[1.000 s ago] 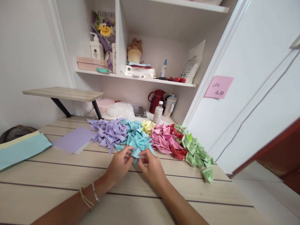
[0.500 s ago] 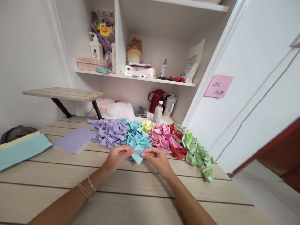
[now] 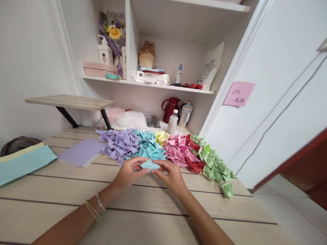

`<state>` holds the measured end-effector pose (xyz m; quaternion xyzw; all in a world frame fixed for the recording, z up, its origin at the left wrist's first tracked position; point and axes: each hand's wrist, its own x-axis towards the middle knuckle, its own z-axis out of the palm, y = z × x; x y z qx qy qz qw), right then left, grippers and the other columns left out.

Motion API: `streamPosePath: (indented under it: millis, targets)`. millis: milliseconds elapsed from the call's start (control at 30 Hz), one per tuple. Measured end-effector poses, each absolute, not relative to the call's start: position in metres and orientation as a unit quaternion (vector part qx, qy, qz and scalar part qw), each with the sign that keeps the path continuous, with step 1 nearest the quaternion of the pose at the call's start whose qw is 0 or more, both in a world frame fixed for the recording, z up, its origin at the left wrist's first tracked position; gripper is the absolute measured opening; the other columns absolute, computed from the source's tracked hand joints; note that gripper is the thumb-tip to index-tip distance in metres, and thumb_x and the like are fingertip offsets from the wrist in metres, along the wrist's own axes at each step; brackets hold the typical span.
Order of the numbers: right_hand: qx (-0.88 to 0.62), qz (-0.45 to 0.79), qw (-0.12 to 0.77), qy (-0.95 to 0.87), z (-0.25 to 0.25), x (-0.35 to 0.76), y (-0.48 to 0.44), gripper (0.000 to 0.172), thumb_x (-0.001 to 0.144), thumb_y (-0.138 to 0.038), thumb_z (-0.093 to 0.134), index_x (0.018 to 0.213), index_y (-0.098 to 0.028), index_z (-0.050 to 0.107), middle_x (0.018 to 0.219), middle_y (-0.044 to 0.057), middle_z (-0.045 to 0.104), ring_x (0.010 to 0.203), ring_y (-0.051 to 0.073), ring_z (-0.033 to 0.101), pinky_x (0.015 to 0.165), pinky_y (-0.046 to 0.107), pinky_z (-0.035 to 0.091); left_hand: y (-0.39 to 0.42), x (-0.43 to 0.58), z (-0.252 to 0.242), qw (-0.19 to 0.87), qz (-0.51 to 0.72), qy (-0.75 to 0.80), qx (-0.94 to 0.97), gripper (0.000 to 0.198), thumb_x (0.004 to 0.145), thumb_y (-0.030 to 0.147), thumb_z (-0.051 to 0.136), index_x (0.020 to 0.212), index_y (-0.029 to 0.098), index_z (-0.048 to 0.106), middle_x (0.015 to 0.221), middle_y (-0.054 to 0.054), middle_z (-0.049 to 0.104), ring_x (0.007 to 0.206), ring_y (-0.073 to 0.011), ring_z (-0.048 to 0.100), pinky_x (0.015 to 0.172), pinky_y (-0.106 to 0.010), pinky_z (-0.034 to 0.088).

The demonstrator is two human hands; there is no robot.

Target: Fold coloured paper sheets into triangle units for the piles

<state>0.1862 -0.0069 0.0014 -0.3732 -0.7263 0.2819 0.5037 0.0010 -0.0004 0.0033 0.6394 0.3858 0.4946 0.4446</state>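
My left hand (image 3: pixel 129 173) and my right hand (image 3: pixel 170 175) meet over the wooden table (image 3: pixel 143 211), both pinching one light blue folded paper piece (image 3: pixel 149 165) between their fingertips. The piece is flattened between the hands, just in front of the blue pile (image 3: pixel 150 148) of folded paper pieces. Bracelets circle my left wrist.
Piles of folded paper pieces run across the table: purple (image 3: pixel 120 143), yellow (image 3: pixel 160 136), pink (image 3: pixel 177 151), red (image 3: pixel 194 165), green (image 3: pixel 216 165). Purple sheets (image 3: pixel 81 152) and blue and yellow sheets (image 3: pixel 22 161) lie at left. Behind stand shelves, a red jug (image 3: pixel 170 109) and a bottle (image 3: pixel 173 121).
The hands lifted the blue piece slightly off the table and moved toward the pile. The piece has gone from an open point hanging down to a flatter fold between the fingertips.
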Motion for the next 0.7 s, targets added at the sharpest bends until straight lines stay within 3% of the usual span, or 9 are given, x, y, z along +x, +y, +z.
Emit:
streamPosePath:
  millis: [100,200,400,600,700]
  targets:
    - [-0.363,0.184,0.494,-0.768,0.0028,0.1886,-0.0082,0.02,0.078,-0.025,0.061,0.096,-0.023,0.069,0.075,0.005,0.067,0.066,0.017,0.061,0.061,0.027,0.048,-0.0017,0.0014,0.0027,0.383,0.482,0.41,0.673,0.024,0.067,0.027,0.068,0.088,0.015,0.068,0.079,-0.007,0.069,0.067,-0.0166,0.063,0.059,-0.024,0.05]
    - [-0.347,0.135,0.492,-0.787,0.0006,0.1886,-0.009,0.02,0.08,-0.023,0.058,0.097,-0.023,0.068,0.074,0.005,0.067,0.067,0.017,0.061,0.06,0.026,0.048,-0.0038,0.003,0.002,0.426,0.468,0.415,0.654,0.025,0.072,0.03,0.064,0.091,0.014,0.067,0.062,-0.003,0.067,0.049,-0.0129,0.059,0.048,-0.023,0.049]
    - [-0.359,0.095,0.471,-0.8,-0.0017,0.1851,-0.0122,0.024,0.083,-0.025,0.054,0.104,-0.021,0.065,0.079,0.007,0.065,0.07,0.017,0.061,0.062,0.026,0.049,-0.0041,0.0049,-0.001,0.479,0.484,0.398,0.616,0.026,0.073,0.028,0.063,0.094,0.014,0.062,0.069,-0.005,0.071,0.068,-0.0173,0.067,0.067,-0.026,0.053]
    - [-0.386,0.082,0.393,-0.83,-0.0003,0.1844,-0.0158,0.033,0.087,-0.024,0.045,0.119,-0.021,0.054,0.092,0.009,0.068,0.08,0.02,0.063,0.071,0.031,0.049,-0.0029,0.0022,-0.0036,0.433,0.479,0.405,0.647,0.024,0.07,0.027,0.065,0.091,0.014,0.063,0.073,-0.005,0.072,0.071,-0.0203,0.068,0.068,-0.029,0.055]
    - [-0.388,0.106,0.4,-0.824,0.0016,0.1834,-0.0164,0.031,0.086,-0.024,0.046,0.115,-0.02,0.057,0.092,0.009,0.068,0.081,0.02,0.063,0.072,0.031,0.049,-0.0037,0.0028,-0.0009,0.406,0.487,0.403,0.66,0.023,0.071,0.027,0.064,0.091,0.015,0.063,0.078,-0.006,0.071,0.074,-0.021,0.068,0.069,-0.03,0.055]
